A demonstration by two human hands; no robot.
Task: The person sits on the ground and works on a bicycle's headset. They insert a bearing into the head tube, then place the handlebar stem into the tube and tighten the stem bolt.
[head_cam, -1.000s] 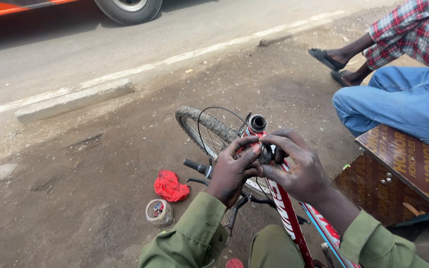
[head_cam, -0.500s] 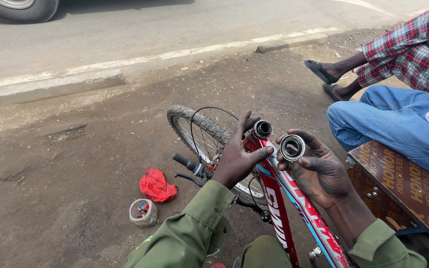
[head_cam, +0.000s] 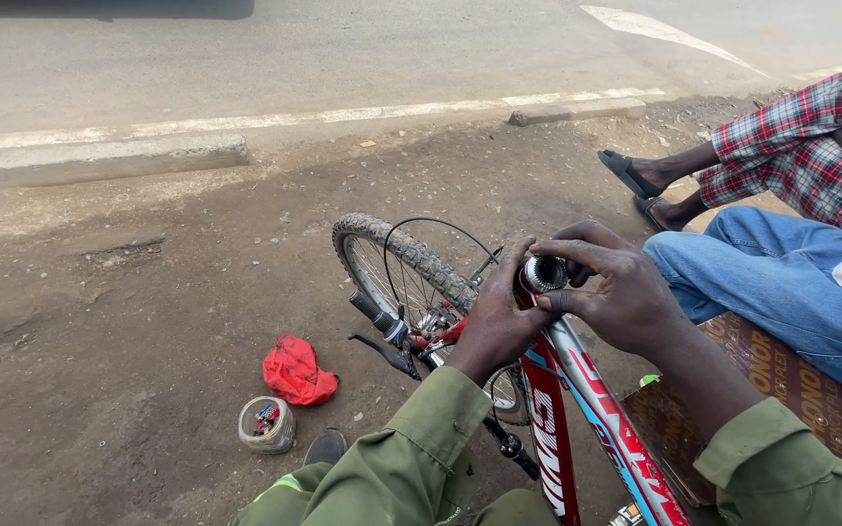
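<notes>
My left hand [head_cam: 494, 326] grips the bike frame [head_cam: 577, 390] just under its top tube end, my right hand [head_cam: 616, 292] pinches the metal ring [head_cam: 544, 274] directly above that opening, axis roughly in line

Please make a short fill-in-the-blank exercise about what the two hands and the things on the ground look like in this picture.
1. Both hands, the left hand and the right hand, are at the top of a bicycle frame whose main colour is ____.
2. The right hand's fingers hold a round ____ ring.
3. On the ground, a red cloth lies next to a small ____ of small parts.
4. The bicycle's wheel points toward the ____.

Missing words: red; metal; jar; road
</notes>
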